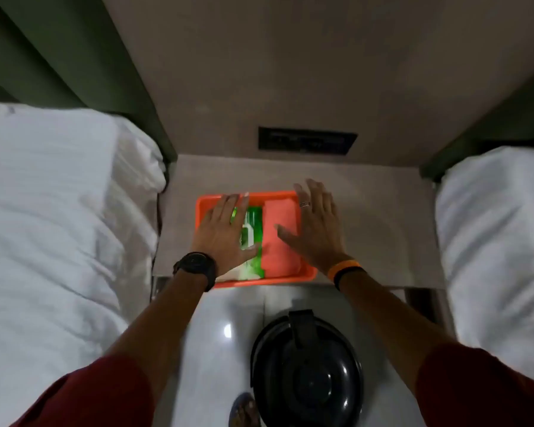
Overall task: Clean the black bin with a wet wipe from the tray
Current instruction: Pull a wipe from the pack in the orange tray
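A bed with rumpled white linen [53,211] fills the left side, against a dark green headboard [59,57]. Beside it stands a pale beige stone-look worktop [383,217], and on its front part sits a shallow orange plastic tray [309,274]. The left hand [225,232], with a black round wristwatch [196,268] on the wrist, lies flat over the tray's left half, its grip spread and fingers extended, covering part of a green-and-white soft pack of wet wipes [253,238]; whether it presses the pack cannot be told. Next to the pack lies a folded orange cloth [279,217]. The right hand [318,229], wearing a ring and an orange-and-black wristband [346,271], hovers over the tray's right edge with its grip open, holding nothing. On the wall behind is a dark rectangular switch panel [307,141]. Below the worktop, on the glossy white floor tiles [216,349], the round black lidded plastic bin [307,368] stands, well apart from both hands. A second white-covered bed [494,235] is on the right.
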Available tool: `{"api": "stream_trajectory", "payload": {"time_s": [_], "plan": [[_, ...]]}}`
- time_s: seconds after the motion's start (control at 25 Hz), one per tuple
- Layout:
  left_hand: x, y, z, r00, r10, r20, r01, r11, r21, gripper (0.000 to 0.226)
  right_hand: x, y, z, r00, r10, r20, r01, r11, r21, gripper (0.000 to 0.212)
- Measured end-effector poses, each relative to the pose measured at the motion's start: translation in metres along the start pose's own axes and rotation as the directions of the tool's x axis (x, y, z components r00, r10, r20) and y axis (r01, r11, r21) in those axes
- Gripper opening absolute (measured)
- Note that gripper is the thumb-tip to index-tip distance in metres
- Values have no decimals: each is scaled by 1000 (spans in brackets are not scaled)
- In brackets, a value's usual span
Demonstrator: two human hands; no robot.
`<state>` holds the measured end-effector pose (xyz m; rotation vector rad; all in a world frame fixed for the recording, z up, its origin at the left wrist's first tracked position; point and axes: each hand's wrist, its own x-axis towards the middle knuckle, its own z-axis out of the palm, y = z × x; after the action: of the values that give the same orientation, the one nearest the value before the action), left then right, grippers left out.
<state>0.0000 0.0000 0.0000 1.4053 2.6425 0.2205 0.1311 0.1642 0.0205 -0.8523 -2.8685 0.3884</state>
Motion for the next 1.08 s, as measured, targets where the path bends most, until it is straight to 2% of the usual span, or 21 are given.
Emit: {"api": "stream_trajectory", "payload": {"time_s": [0.16, 0.2, 0.36, 0.52, 0.6, 0.76, 0.92, 1.0, 1.08], "plan": [[3, -38, 83, 961, -20, 276, 18, 1000, 9, 103, -17, -3, 97, 944, 63, 324, -120, 980, 160, 54], [9, -41, 97, 952, -22, 306, 34, 999, -33, 104, -18, -5, 115, 935, 64, 350, -134, 974, 181, 49], [22, -46, 124, 956, 17, 292, 26, 989, -143, 98, -10, -17, 152, 950, 65, 304, -102, 989, 108, 43], [18, -46, 126, 983, 26, 184, 26, 961, -276, 84, -3, -29, 164, 942, 150, 302, -185, 978, 93, 45], [10, -47, 123, 989, -43, 138, 96, 910, -404, 82, -3, -37, 168, 932, 193, 308, -233, 968, 98, 51], [-3, -47, 115, 966, -194, 169, 257, 762, -594, 80, 2, -54, 179, 935, 270, 228, -297, 950, 96, 61], [-5, -46, 115, 966, -198, 167, 259, 723, -641, 78, 9, -67, 190, 910, 372, 186, -401, 902, 160, 57], [-6, -46, 115, 965, -199, 171, 262, 712, -652, 79, 12, -70, 193, 923, 326, 204, -359, 921, 154, 62], [-6, -47, 115, 965, -196, 173, 262, 708, -655, 80, 18, -69, 193, 940, 235, 248, -274, 952, 135, 56]]}}
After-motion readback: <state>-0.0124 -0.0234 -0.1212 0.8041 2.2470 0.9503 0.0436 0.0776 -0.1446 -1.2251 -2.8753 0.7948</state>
